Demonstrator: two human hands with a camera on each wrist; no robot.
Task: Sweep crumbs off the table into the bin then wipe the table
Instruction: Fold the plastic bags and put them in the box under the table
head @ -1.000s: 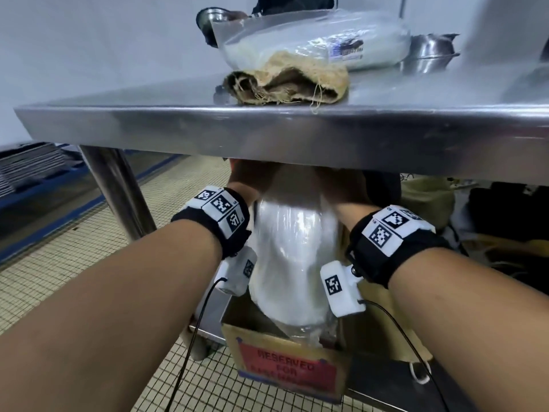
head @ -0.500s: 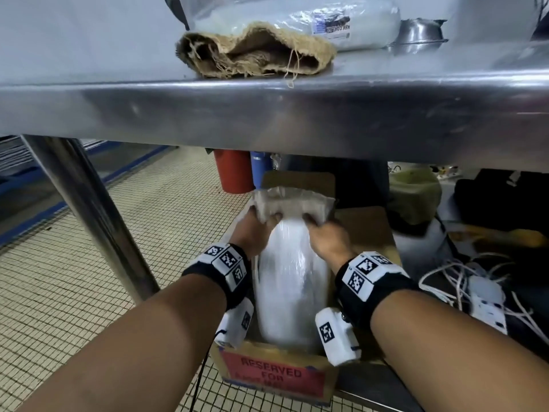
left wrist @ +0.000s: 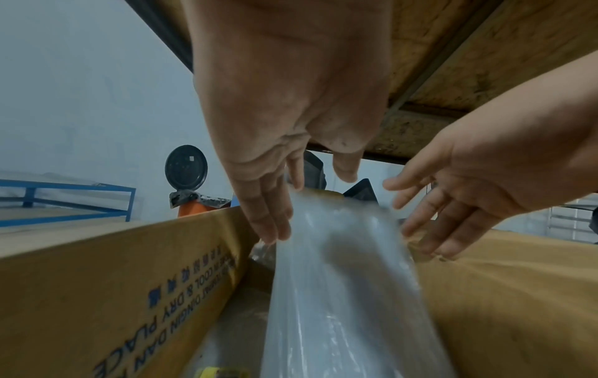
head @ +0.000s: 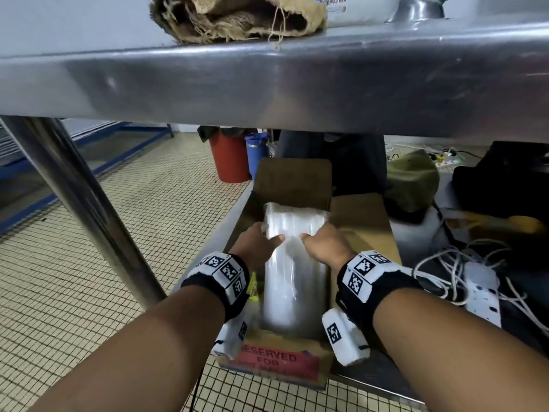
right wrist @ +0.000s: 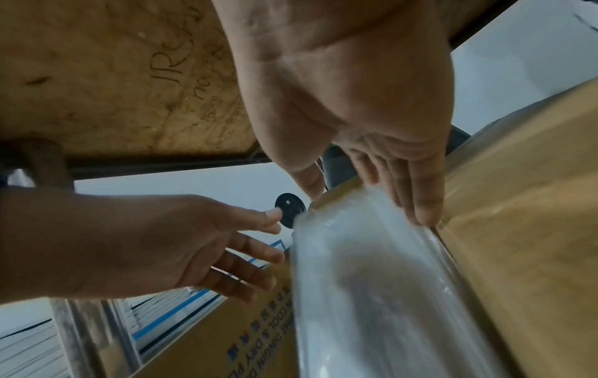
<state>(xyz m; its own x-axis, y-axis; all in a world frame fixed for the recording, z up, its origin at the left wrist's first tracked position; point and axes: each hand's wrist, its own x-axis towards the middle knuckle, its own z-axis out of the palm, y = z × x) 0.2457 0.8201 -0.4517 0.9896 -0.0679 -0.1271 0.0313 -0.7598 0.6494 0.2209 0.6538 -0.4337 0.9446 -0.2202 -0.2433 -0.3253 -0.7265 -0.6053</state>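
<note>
A long pack wrapped in clear plastic [head: 294, 272] lies tilted in an open cardboard box [head: 282, 364] on the shelf under the steel table [head: 267, 84]. My left hand [head: 258, 242] and right hand [head: 323, 242] flank the pack's far end, thumbs on top. In the left wrist view my left hand [left wrist: 291, 153] has straight fingers [left wrist: 268, 220] along the pack [left wrist: 340, 294]. The right wrist view shows my right hand [right wrist: 372, 128] with straight fingers [right wrist: 420, 204] on the pack's [right wrist: 372, 281] other side. A folded burlap cloth [head: 237, 19] lies on the tabletop.
A red bin [head: 228, 159] and a blue container [head: 255, 153] stand on the tiled floor behind the box. A table leg [head: 80, 203] slants at left. Power strips with tangled cables [head: 481, 286], a green bag [head: 413, 179] and a black bag [head: 505, 179] crowd the shelf at right.
The pack has gone down from just under the table edge into the box, and both hands went down with it. My fingers have loosened from gripping its top end to lying straight.
</note>
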